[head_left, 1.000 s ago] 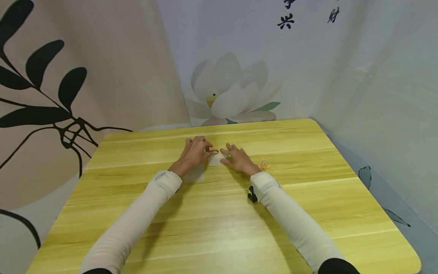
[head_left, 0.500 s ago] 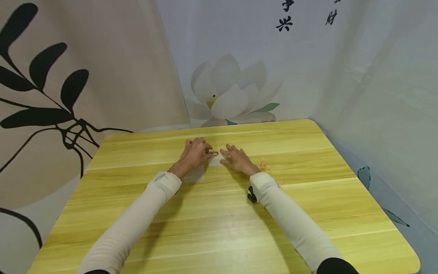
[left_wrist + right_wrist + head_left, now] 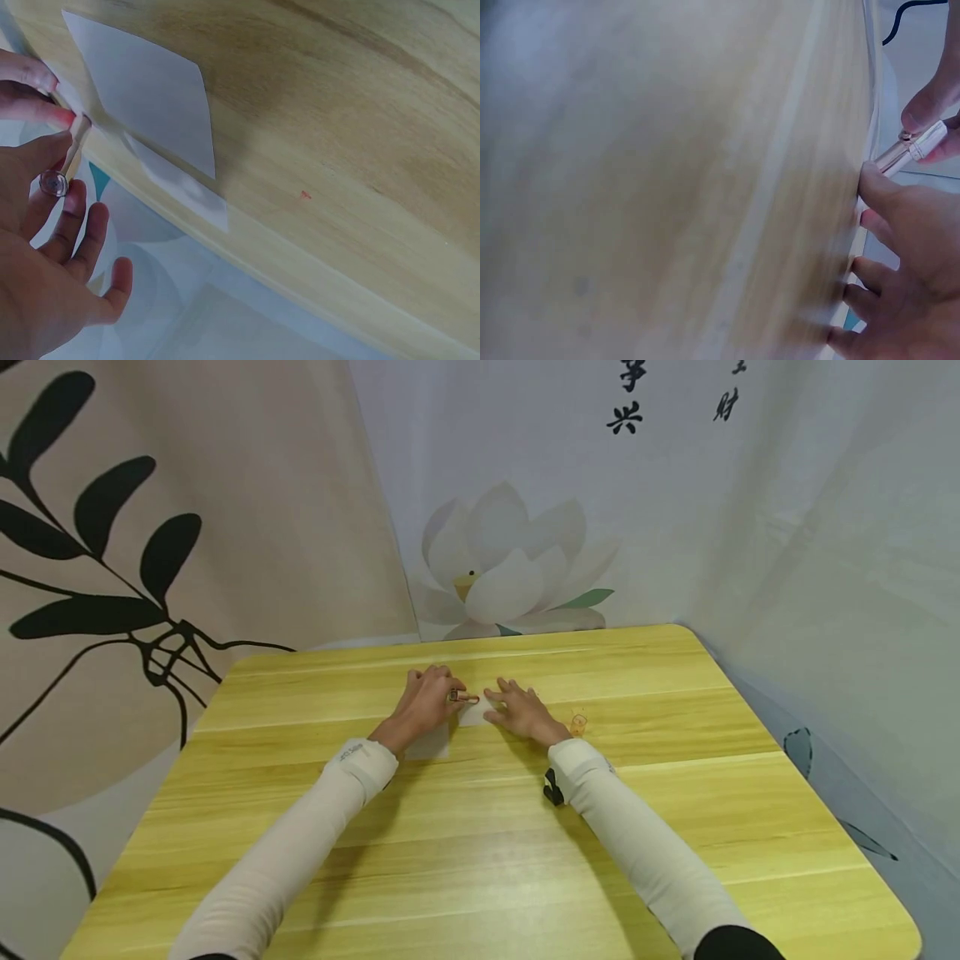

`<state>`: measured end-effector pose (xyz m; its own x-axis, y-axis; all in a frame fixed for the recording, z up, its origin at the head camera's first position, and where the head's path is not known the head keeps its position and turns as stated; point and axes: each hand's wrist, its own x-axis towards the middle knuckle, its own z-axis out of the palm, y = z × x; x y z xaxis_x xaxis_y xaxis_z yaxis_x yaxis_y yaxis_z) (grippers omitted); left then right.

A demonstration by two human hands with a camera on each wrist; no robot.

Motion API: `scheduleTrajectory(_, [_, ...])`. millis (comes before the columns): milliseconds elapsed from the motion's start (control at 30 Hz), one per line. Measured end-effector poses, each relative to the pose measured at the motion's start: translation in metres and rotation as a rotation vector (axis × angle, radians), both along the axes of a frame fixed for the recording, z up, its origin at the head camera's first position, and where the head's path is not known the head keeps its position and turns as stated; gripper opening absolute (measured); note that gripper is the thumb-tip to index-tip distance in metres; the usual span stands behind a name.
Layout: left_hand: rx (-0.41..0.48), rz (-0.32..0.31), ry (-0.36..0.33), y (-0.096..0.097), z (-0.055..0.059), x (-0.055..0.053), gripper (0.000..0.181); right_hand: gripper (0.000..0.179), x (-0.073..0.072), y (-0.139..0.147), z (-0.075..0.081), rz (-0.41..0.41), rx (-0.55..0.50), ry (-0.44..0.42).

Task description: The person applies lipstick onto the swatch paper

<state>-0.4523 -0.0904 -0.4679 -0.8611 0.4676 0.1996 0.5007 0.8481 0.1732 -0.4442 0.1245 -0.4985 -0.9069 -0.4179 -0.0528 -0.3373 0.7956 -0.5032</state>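
My left hand (image 3: 429,700) pinches a slim, shiny rose-gold tube that looks like a lipstick (image 3: 463,696), held between thumb and fingers. Its reddish tip points right, at a white paper sheet (image 3: 475,713). The tube's round end (image 3: 54,183) faces the left wrist view; the right wrist view shows its metallic case (image 3: 915,148). My right hand (image 3: 522,708) rests with spread fingers at the sheet's right side, its fingertips close to the lipstick's tip. A second white sheet (image 3: 429,744) lies partly under my left hand and wrist.
The pale wooden table (image 3: 480,860) has rounded corners. Orange-red marks (image 3: 578,724) lie on its surface right of my right wrist, and a small red smear (image 3: 305,195) shows in the left wrist view. A printed curtain (image 3: 525,527) hangs behind the far edge.
The head view tilts slightly, so the scene sits a little lower. The lipstick shifts very slightly in my left hand's grip; my right hand stays in place.
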Motion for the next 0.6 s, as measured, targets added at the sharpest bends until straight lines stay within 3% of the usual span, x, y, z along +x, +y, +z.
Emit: scheduleTrajectory(600, [-0.007, -0.004, 0.018, -0.0014, -0.0015, 0.0053, 0.024, 0.055, 0.0000, -0.0008, 0.0007, 0.001, 0.002, 0.006])
